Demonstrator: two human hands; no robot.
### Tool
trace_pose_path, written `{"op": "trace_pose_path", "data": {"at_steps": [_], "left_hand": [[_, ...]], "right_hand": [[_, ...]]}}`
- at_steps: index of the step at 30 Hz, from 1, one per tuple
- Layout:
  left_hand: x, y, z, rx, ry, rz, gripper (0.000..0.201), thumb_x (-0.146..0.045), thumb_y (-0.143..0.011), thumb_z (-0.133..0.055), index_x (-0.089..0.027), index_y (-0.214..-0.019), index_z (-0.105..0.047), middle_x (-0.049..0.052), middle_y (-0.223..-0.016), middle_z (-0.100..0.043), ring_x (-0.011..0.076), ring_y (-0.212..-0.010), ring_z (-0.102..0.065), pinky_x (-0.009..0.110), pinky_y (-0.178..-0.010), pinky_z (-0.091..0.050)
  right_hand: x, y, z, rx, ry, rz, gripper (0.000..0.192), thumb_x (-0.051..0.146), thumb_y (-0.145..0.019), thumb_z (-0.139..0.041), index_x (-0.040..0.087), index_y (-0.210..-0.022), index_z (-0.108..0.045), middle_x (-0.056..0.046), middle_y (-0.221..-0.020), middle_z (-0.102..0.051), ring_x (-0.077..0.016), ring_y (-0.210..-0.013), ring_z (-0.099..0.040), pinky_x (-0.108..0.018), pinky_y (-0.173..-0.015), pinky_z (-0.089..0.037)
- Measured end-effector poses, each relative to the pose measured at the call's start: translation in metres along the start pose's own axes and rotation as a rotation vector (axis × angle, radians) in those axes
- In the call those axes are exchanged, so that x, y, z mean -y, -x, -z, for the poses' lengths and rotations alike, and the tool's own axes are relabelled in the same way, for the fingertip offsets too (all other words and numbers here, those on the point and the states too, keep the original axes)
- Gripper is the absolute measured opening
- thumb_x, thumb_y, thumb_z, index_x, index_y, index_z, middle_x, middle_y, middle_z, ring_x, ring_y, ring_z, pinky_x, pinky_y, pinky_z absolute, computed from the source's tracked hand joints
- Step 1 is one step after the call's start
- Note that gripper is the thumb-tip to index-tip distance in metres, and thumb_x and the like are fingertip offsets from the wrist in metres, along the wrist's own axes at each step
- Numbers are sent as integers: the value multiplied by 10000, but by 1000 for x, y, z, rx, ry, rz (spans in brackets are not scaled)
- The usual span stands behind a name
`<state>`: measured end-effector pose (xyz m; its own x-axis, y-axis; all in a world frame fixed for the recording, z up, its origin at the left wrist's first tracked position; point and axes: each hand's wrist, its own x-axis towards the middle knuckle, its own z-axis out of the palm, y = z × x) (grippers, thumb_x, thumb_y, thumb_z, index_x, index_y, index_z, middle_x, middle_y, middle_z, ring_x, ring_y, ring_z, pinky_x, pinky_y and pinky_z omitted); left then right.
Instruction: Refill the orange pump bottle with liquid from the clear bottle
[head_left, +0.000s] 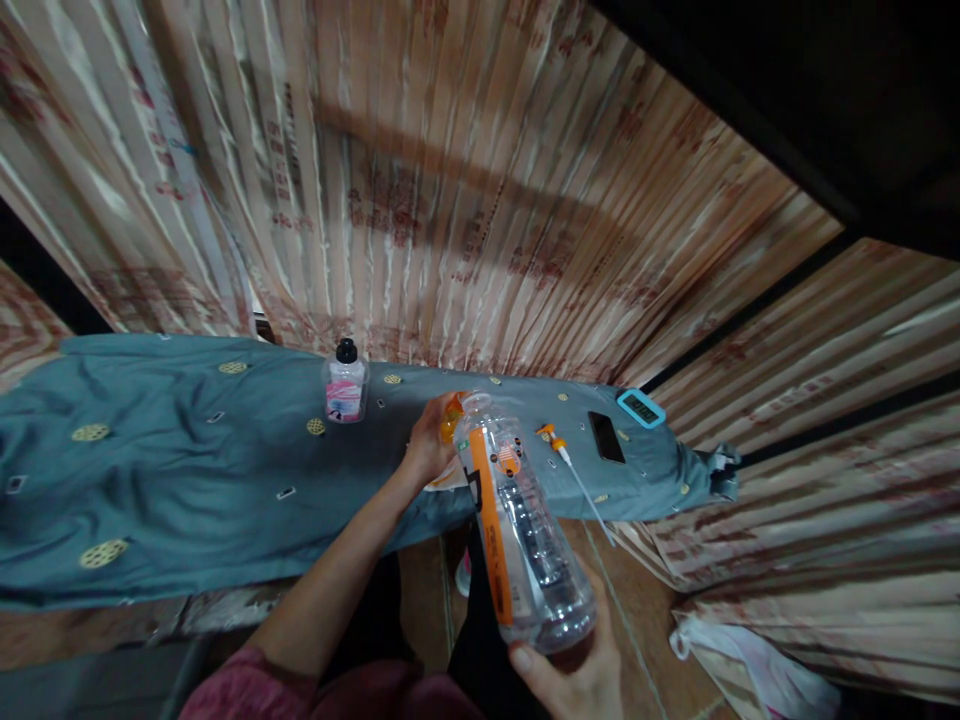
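Note:
My right hand [576, 675] is closed around the base of a large clear plastic bottle [529, 530] with an orange and white label. The bottle leans, its uncapped-looking neck up and to the left. Beside that neck, my left hand [429, 445] has its fingers wrapped around an orange see-through piece [451, 420]; its exact kind is unclear. Below this hand a white and orange edge [448, 477] shows, mostly hidden. Right of the bottle, an orange-headed pump [555, 440] with a long white tube lies on the cloth.
A blue-green patterned cloth [187, 470] covers the long surface before me. On it stand a black-capped bottle [346, 385] at left, and at right a phone [606, 437] and a blue-framed digital clock [641, 408]. Striped curtains [450, 200] hang behind; dark bars cross the right side.

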<state>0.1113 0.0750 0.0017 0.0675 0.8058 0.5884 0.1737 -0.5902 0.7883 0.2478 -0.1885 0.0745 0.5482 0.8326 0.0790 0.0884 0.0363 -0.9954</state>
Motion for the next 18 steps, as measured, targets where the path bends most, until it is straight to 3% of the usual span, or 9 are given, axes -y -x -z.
{"op": "trace_pose_path", "data": {"at_steps": [18], "left_hand": [[-1,1,-1,-9,47,28,559,-305,-727,-753,-233,-1265,-618,117,-1232,-698,338,-1129,-679,498,-996,-561]], "right_hand": [[0,0,-2,5,18,12,864,583,-595,-928,219,-1298,-582,-118,-1215,-766,-337,-1097,-757,-389,-892,-627]]}}
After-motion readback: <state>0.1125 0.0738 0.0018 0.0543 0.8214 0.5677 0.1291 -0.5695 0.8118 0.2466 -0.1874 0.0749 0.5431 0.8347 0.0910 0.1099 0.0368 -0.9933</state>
